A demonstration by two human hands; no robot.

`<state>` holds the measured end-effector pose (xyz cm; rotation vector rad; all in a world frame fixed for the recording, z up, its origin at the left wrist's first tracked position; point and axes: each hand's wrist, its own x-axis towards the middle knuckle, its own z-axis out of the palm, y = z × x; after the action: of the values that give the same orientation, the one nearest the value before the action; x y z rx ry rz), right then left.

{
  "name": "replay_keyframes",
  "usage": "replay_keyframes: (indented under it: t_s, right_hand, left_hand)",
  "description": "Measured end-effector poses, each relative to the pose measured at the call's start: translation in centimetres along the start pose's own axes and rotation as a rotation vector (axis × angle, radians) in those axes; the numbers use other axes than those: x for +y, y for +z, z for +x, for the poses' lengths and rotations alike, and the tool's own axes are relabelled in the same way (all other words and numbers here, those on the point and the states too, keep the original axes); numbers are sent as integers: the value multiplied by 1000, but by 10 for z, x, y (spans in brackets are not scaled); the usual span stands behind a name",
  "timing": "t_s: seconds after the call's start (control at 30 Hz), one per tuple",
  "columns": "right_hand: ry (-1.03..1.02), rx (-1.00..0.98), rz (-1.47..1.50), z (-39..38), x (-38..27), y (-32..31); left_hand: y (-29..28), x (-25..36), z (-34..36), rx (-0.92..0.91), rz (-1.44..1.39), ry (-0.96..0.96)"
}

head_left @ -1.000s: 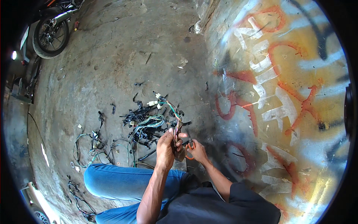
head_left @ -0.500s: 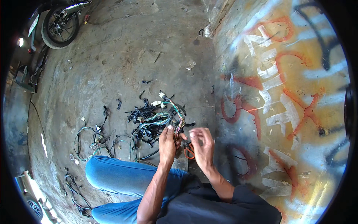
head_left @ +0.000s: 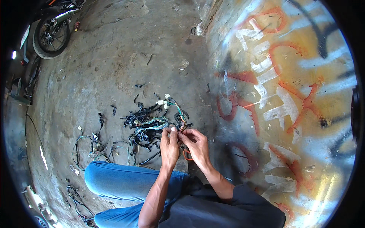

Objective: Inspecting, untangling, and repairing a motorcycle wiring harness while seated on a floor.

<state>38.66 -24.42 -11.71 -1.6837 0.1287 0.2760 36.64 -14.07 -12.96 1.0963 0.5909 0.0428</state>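
My left hand [head_left: 169, 147] is closed around a wiring harness [head_left: 182, 121], a bundle of multicoloured wires with white plugs at its far end. Close beside it, my right hand [head_left: 195, 145] pinches the same bundle; the fingertips of both hands nearly meet there. White connectors [head_left: 165, 101] stick out beyond my hands. Just under my right hand shows the orange handle of a tool [head_left: 187, 154], its other end hidden. To the left of the bundle lies a pile of black wiring pieces [head_left: 142, 117] with green, blue and white wires running out of it.
More loose wires [head_left: 95, 146] lie left of the pile, and a black cable [head_left: 78, 205] rests beyond my jeans-clad knee [head_left: 114, 178]. A painted wall [head_left: 273, 98] rises on the right. At the far left stands a motorcycle wheel [head_left: 52, 36] on the concrete floor [head_left: 102, 68].
My right hand has come in from the right and taken hold of the wire bundle beside my left hand. The whole view has shifted slightly.
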Motion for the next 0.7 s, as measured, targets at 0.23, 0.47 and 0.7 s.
replay_keyframes:
  t_s: [0.23, 0.47, 0.7]
  right_hand:
    - [119, -41, 239, 2, 2, -4]
    - [24, 47, 209, 7, 25, 6]
    - [-136, 303, 91, 43, 51, -22]
  left_hand:
    - [-1, 0, 1, -41, -59, -33]
    - [-4, 10, 2, -118, -271, -199]
    - [-17, 20, 0, -83, -395, -206]
